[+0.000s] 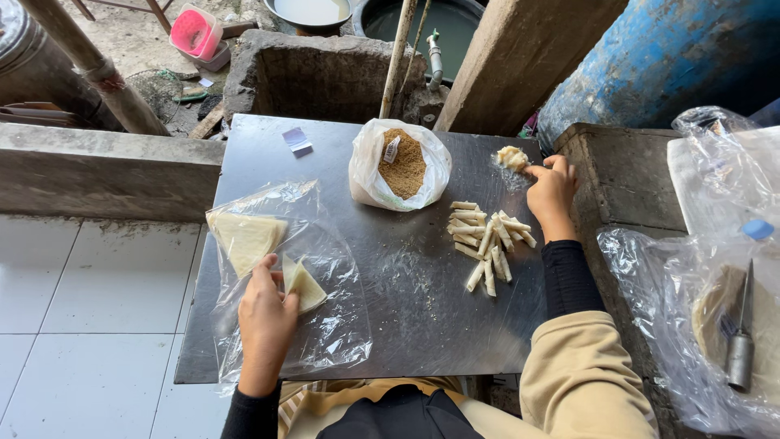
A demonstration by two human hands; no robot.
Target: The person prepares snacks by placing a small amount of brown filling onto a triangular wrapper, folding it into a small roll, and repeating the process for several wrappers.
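My left hand [266,319] rests on a clear plastic sheet [333,325] and pinches the corner of a pale triangular wrapper [305,284]. A second, larger wrapper [244,237] lies just beyond it on the same sheet. My right hand [551,195] reaches to the far right of the metal tabletop [406,284], fingertips touching a small pale lump of filling [512,158]. A pile of several rolled pale sticks [487,240] lies just left of my right wrist. An open plastic bag of brown crumbs [402,165] stands at the back middle.
A small purple and white paper scrap [296,140] lies at the table's back left. To the right, crumpled clear plastic [691,325] covers a concrete ledge with a metal-handled knife [741,341]. A blue barrel [674,57] and concrete blocks stand behind; white floor tiles [89,325] lie left.
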